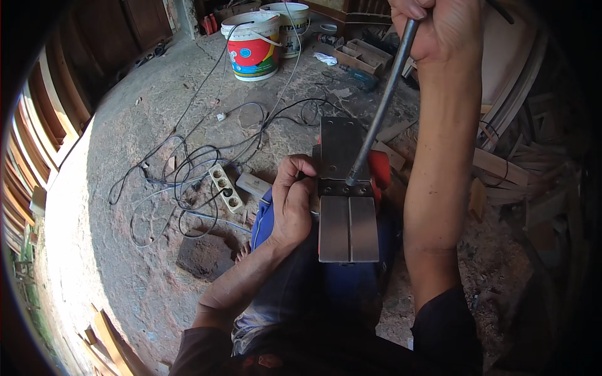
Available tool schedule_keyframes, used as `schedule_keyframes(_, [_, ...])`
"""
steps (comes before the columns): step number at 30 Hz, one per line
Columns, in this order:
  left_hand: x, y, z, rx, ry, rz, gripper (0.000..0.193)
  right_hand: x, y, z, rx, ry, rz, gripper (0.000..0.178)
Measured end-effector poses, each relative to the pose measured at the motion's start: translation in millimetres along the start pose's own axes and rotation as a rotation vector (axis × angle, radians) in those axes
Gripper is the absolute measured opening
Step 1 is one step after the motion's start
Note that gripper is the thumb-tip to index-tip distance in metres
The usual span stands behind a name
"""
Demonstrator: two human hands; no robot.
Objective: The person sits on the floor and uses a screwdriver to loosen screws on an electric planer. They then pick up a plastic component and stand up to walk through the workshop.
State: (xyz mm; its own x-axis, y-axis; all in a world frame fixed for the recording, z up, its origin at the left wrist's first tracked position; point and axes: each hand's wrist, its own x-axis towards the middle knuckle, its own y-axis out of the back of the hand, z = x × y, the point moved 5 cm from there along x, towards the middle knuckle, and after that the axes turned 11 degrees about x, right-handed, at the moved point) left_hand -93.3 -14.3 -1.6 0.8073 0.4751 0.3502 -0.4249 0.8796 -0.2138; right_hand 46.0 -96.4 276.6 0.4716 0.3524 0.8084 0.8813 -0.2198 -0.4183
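An electric hand planer point(364, 235) rests upside down over my lap, its flat metal sole facing up and part of its red body point(379, 168) showing at the right. My left hand point(293, 203) is closed around the planer's left side, with the fingertips partly hidden. At the upper right, my right hand point(439, 28) grips a long steel wrench point(390, 97). The wrench slants down, and its tip meets the row of bolts on the dark cutter block point(332, 187) across the sole. A dark bar end shows right of that hand, probably the wrench's handle.
Left of the planer, a white power strip point(224, 187) lies among tangled black cables point(182, 156). Two paint buckets point(252, 47) stand at the back, near a wooden tray point(364, 56). A rough block point(204, 257) sits by my foot. Wood strips point(501, 166) pile up at right.
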Motion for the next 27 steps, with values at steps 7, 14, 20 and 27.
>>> schedule_keyframes(7, [0.8,1.3,1.2,0.017,-0.039,-0.002,0.018,-14.0,16.1,-8.2,0.045,-0.092,0.009,0.027])
schedule_keyframes(14, [-0.6,-0.8,3.9,0.016,0.001,-0.006,0.018,-19.9,33.5,-6.3,0.109,-0.123,0.067,0.026])
schedule_keyframes(20, [1.0,-1.0,1.1,-0.02,-0.028,0.006,0.018,-18.4,39.9,-3.2,0.2,-0.139,0.009,0.03])
schedule_keyframes(27, [0.0,-0.9,3.6,-0.012,0.011,-0.015,0.017,-21.0,11.5,-1.9,0.392,-0.16,-0.228,0.034])
